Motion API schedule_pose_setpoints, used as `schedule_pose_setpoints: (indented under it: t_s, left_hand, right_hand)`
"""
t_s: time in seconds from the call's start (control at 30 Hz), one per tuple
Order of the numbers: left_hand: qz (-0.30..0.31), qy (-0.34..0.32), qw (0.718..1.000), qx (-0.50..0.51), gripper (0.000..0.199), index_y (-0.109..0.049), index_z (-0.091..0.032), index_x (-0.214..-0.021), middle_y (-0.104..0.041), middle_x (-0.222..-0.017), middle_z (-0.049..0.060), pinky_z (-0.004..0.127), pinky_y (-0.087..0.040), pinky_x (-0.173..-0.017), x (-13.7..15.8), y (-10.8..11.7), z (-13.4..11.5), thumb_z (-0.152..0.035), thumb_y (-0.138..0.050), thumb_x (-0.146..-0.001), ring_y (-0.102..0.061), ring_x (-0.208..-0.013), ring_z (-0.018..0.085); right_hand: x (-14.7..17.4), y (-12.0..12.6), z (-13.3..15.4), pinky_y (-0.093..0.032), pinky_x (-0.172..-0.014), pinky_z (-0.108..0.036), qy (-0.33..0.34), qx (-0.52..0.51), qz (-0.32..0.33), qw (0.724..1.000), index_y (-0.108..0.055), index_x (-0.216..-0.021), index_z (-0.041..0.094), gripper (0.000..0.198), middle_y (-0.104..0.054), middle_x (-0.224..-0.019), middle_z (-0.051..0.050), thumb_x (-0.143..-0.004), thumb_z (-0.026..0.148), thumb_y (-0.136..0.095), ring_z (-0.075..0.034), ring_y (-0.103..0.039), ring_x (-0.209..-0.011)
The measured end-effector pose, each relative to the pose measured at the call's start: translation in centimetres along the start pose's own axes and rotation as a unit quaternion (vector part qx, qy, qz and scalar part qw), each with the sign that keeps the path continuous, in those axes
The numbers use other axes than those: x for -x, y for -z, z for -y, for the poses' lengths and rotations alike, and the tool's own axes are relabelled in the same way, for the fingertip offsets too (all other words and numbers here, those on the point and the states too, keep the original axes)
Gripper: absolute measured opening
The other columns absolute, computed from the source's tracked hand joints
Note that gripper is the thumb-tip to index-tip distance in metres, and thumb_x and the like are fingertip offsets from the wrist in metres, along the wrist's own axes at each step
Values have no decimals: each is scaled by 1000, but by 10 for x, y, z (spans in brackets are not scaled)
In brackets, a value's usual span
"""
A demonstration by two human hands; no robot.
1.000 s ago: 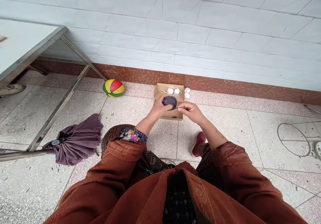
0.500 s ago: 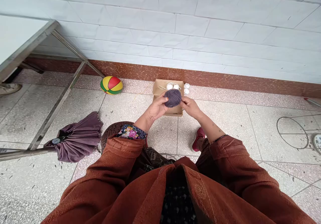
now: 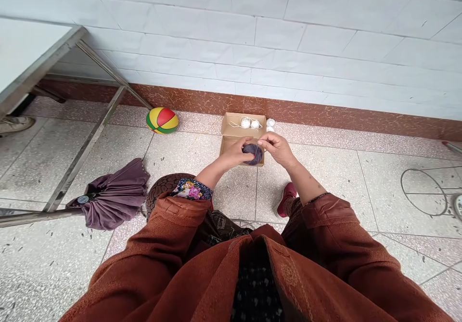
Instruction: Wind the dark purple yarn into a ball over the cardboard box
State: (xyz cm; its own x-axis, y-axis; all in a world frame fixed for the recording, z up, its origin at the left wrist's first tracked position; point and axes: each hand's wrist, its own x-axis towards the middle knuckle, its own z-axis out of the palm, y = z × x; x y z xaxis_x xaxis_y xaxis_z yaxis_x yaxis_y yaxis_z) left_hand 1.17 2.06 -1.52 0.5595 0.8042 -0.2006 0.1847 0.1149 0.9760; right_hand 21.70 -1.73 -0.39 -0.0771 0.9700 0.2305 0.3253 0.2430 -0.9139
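Note:
My left hand [image 3: 234, 155] is closed round a purple-grey ball of yarn [image 3: 255, 154], its fingers over the top and the thumb across the near side. At the upper right of the ball, my right hand [image 3: 279, 149] pinches a thin strand of the yarn between thumb and fingertips. Beneath both hands an open cardboard box [image 3: 226, 144] stands on the floor, partly hidden. Two white balls of yarn [image 3: 250, 123] with loose strands lie in its far part. More white balls [image 3: 270, 124] sit just right of the box, partly covered by my right hand.
A yellow, red and green ball [image 3: 162, 121] rests by a metal-framed table [image 3: 77, 35] at left. A folded purple umbrella [image 3: 115, 197] lies below it. The tiled wall [image 3: 274, 57] runs behind the box. A wire ring [image 3: 424, 192] is at right; someone's shoe [image 3: 16, 124] shows far left.
The yarn ball has come slightly down and right, turning in my left hand, whose fingers now reach over its top. My right hand has risen from the ball's side to its upper right.

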Motion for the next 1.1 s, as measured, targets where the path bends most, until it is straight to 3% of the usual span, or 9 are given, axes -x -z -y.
schedule_pose_setpoints:
  t_s: [0.07, 0.13, 0.27, 0.43, 0.67, 0.77, 0.87, 0.97, 1.1]
  left_hand:
    - [69, 0, 993, 97, 77, -60, -25, -143, -68, -129, 12, 54, -48, -107, 5, -1, -5, -31, -77, -68, -62, -124, 35]
    - [93, -11, 977, 192, 72, -60, -28, -143, -67, -133, 11, 52, -51, -104, 9, -2, -12, -35, -73, -73, -63, -125, 34]
    - [28, -62, 956, 286, 63, -65, -25, -135, -67, -136, 11, 50, -50, -109, 8, 1, -19, -42, -71, -75, -63, -129, 33]
    - [-104, -81, 954, 270, 55, -67, -21, -124, -70, -130, 11, 47, -47, -113, -2, 4, -12, -42, -72, -74, -64, -127, 29]
    - [-160, -54, 979, 115, 58, -65, -20, -124, -69, -127, 10, 44, -45, -111, -4, 5, -7, -29, -75, -67, -62, -121, 27]
    - [-116, -8, 991, 63, 72, -62, -19, -133, -68, -126, 11, 46, -46, -109, -1, 5, -8, -24, -77, -63, -63, -118, 29]
    - [-1, 22, 996, 86, 80, -60, -20, -142, -71, -120, 11, 48, -47, -107, 4, 5, -9, -24, -78, -64, -65, -115, 29]
    - [87, 23, 976, 198, 70, -67, -26, -136, -72, -124, 10, 49, -51, -101, 8, 3, -11, -28, -78, -68, -67, -114, 30]
    - [99, -17, 934, 343, 55, -72, -23, -127, -72, -130, 11, 48, -53, -103, 11, 0, -16, -36, -76, -74, -67, -119, 32]
  right_hand:
    - [-3, 1, -7, -47, -77, -34, -9, -3, -22, 1000, -67, -81, 23, 37, -65, -81, -3, -93, 58, -68, -19, -58, -78]
    - [-4, 1, -14, -46, -76, -34, -28, 4, -30, 999, -66, -81, 22, 38, -64, -81, -3, -95, 58, -65, -19, -57, -77]
    - [-2, -4, -18, -45, -73, -32, -52, 41, 2, 998, -67, -87, 22, 34, -65, -80, -2, -99, 53, -60, -19, -56, -76]
    - [5, -14, -8, -49, -80, -34, -1, 39, 76, 996, -70, -87, 24, 30, -72, -90, -4, -98, 50, -63, -20, -62, -83]
    - [8, -10, 14, -51, -80, -35, 39, 18, 89, 995, -76, -90, 25, 26, -72, -88, -4, -98, 48, -67, -20, -63, -81]
    - [4, -1, 13, -51, -82, -37, 35, 6, 38, 999, -76, -91, 26, 26, -72, -89, -4, -97, 49, -68, -21, -64, -83]
    - [0, 4, 3, -51, -85, -37, 21, 10, -18, 1000, -74, -87, 25, 27, -71, -87, -4, -96, 49, -69, -21, -63, -86]
    - [-2, 2, -10, -50, -82, -35, -22, 3, -35, 999, -71, -85, 23, 27, -68, -84, -3, -95, 48, -68, -20, -61, -82]
    - [1, -7, -20, -49, -79, -33, -67, -11, -13, 998, -70, -88, 22, 23, -67, -84, -2, -96, 42, -63, -19, -60, -81]
